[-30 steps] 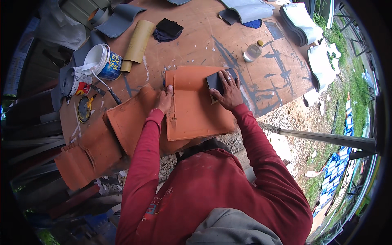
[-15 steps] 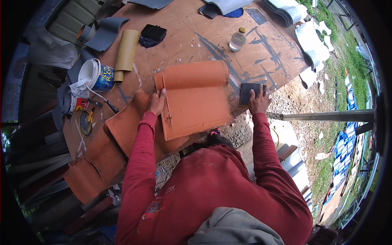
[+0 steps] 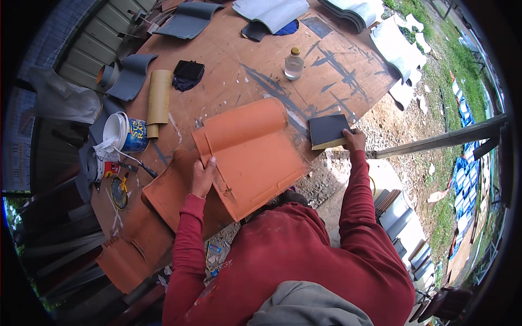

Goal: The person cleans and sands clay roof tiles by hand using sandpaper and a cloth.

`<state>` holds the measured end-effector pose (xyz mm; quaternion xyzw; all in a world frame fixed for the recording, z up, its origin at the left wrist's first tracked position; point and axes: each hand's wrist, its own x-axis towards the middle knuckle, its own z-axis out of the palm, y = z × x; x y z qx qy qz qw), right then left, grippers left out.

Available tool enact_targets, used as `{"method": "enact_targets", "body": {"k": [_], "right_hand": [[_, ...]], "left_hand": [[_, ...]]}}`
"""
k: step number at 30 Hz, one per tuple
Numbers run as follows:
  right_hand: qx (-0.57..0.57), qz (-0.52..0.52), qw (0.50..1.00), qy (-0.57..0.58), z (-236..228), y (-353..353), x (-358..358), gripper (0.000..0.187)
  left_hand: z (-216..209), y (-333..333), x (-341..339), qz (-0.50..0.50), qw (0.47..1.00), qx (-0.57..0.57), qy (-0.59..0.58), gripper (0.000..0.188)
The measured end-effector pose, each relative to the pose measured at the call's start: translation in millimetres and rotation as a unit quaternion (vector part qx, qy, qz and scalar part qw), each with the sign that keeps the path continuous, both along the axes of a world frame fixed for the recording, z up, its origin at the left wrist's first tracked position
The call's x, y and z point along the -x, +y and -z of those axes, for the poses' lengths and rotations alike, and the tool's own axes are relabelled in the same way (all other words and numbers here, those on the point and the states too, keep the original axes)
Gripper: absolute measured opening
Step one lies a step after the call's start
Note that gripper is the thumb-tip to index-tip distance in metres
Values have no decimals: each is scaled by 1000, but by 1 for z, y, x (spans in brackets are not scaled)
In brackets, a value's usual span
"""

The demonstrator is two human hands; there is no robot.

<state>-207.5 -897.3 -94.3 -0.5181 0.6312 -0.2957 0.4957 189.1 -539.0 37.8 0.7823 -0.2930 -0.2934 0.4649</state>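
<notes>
An orange roof tile lies slantwise at the near edge of a brown worktable, its raised roll along the far side. The left hand is partly closed over the tile's left edge, thumb on top (the fingertips beneath are hidden). To the right, clear of the tile, the right hand is closed on the near right corner of a dark rectangular pad with a pale tan edge; whether the pad touches the table cannot be told. The pad has just come off the tile, so the upper face is now uncovered and only the left hand is on it. A second ago the right palm lay flat on the pad over the tile's right side; now it grips the corner instead, and the tile sits at a steeper slant. Farther out, more orange tiles lie to the left, partly under the first; beyond them are a blue and white bucket, a tan roll and a capped clear bottle
</notes>
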Motion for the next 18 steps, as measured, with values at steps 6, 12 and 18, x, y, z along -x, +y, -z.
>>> {"method": "enact_targets", "body": {"k": [6, 12, 18], "right_hand": [[24, 71, 953, -295, -74, -51, -19, 56], [48, -159, 975, -145, -160, 12, -92, 63], [238, -576, 782, -17, -298, 165, -112, 101]], "left_hand": [[-54, -3, 77, -36, 993, 23, -110, 40], [-102, -42, 115, -9, 985, 47, -167, 41], [-111, -76, 105, 49, 972, 116, -199, 55]]}}
